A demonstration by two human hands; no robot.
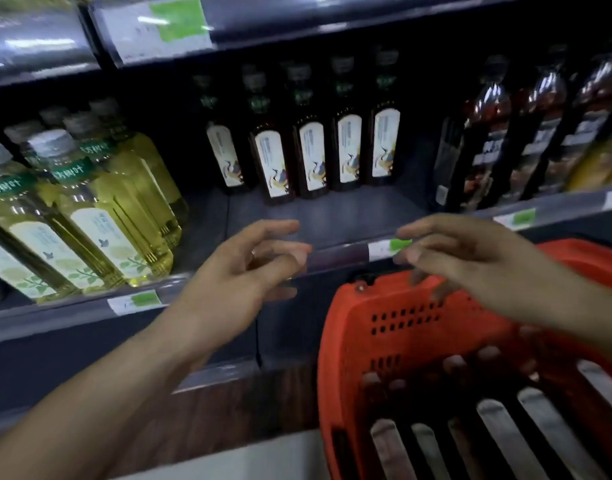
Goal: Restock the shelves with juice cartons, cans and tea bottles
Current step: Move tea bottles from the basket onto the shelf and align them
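Nearest, at the lower right, a red plastic basket (401, 327) with perforated walls holds dark bottles lying on their sides (498, 431), their pale labels facing up; how many there are cannot be counted through the blur.

Two bare forearms reach forward from the bottom edge. The left hand (242, 271) hovers in front of the shelf, left of the basket, its fingers (280, 226) loosely spread and slightly bent, grasping nothing. The right hand (470, 265) hovers above the far rim of the basket, palm down, fingers (422, 233) relaxed and extended toward the left, also grasping nothing. The two hands are near each other but apart.

Just beyond the hands runs the front rail of the middle shelf (335, 258), carrying small price tags with green patches (391, 245). The grey shelf floor behind the rail is bare at its near part.

Farther back on that shelf stands a row of dark tea bottles with white bird labels (347, 150), upright and side by side. To their left, closer to the viewer, stands a cluster of pale yellow-green tea bottles with grey caps (100, 216). To the far right stand taller reddish-brown bottles (484, 140), blurred.

Above, another shelf edge holds a large white and green label (159, 26).
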